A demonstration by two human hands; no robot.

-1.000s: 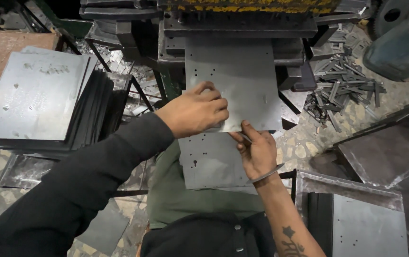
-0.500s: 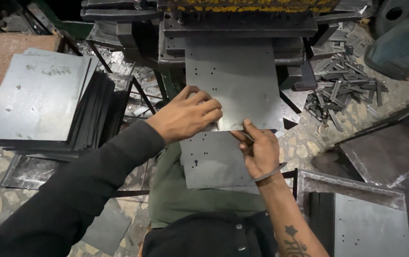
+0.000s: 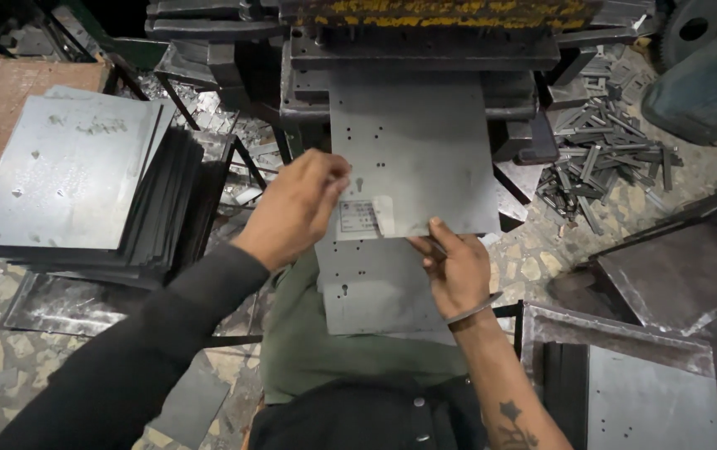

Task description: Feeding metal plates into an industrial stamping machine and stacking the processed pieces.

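A dark press machine (image 3: 425, 50) fills the top of the view, its bed reaching toward the person. A grey metal sheet (image 3: 413, 150) with small punched holes lies on that bed, its near edge overhanging a second sheet (image 3: 375, 292) below. A stack of sheets (image 3: 75, 183) sits well apart on the left. The left hand (image 3: 296, 208) curls its fingers onto the sheet's near left edge; the right hand (image 3: 457, 268) pinches the near edge.

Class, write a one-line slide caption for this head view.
Both hands, left hand and right hand, grip a flat grey perforated metal sheet at a press.
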